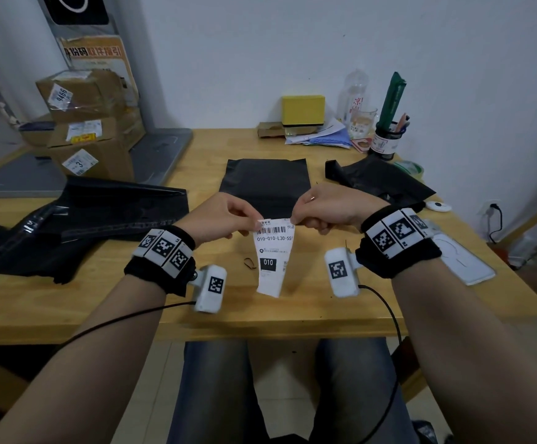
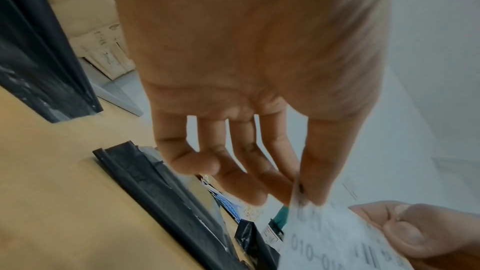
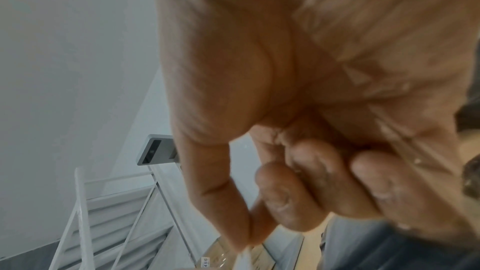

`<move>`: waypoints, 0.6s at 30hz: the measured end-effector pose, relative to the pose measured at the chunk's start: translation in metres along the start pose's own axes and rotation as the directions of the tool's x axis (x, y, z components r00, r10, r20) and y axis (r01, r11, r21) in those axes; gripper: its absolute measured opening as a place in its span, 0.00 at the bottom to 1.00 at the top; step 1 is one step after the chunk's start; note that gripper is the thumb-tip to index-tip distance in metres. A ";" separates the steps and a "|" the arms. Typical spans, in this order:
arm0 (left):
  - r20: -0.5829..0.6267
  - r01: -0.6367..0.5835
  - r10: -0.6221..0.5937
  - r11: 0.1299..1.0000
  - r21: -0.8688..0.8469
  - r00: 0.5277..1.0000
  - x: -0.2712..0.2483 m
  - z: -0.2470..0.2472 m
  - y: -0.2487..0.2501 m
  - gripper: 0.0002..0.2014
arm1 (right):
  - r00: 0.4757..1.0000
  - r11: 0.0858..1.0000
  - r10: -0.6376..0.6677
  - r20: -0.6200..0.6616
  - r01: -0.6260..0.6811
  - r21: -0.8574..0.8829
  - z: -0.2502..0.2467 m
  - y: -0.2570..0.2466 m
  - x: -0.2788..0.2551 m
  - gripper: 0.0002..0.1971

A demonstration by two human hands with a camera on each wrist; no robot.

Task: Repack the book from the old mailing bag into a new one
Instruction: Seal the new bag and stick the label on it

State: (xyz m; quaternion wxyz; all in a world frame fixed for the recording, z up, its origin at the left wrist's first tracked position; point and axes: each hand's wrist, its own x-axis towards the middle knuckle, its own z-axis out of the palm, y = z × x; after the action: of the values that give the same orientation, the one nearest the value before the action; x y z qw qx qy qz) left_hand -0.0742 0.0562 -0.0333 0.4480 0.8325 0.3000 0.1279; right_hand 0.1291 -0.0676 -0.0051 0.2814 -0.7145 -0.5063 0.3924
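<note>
A white shipping label (image 1: 273,261) with a barcode and "010" printed on it hangs above the wooden table (image 1: 308,309). My left hand (image 1: 254,224) pinches its top left corner and my right hand (image 1: 296,219) pinches its top right corner. In the left wrist view, thumb and forefinger of the left hand (image 2: 303,196) squeeze the label (image 2: 337,237). In the right wrist view, the right hand (image 3: 246,239) nips the paper edge (image 3: 244,258). A flat black mailing bag (image 1: 265,181) lies on the table just beyond the hands. No book is visible.
A crumpled black bag (image 1: 379,181) lies at the right and a heap of black bags (image 1: 84,219) at the left. Cardboard boxes (image 1: 84,123) are stacked at the far left. A yellow box (image 1: 302,110), papers (image 1: 321,136), a bottle (image 1: 353,94) and a pen pot (image 1: 385,139) line the wall.
</note>
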 end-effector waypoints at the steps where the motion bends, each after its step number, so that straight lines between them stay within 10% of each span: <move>1: -0.028 -0.004 0.004 1.000 -0.009 1.000 0.002 0.000 0.001 0.03 | 1.000 1.000 -0.009 -0.019 0.009 0.018 -0.002 0.001 0.001 0.07; 18: -0.243 -0.057 0.038 0.996 -0.069 0.969 0.139 -0.070 0.030 0.04 | 0.990 0.997 0.027 -0.139 -0.036 -0.069 -0.031 0.018 0.093 0.25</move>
State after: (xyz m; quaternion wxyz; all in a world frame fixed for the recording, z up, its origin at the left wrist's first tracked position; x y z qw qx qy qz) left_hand 0.0135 0.1758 0.0234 0.4359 0.8002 0.3272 0.2502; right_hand 0.1806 0.0141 -0.0283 0.2840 -0.7574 -0.4878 0.3281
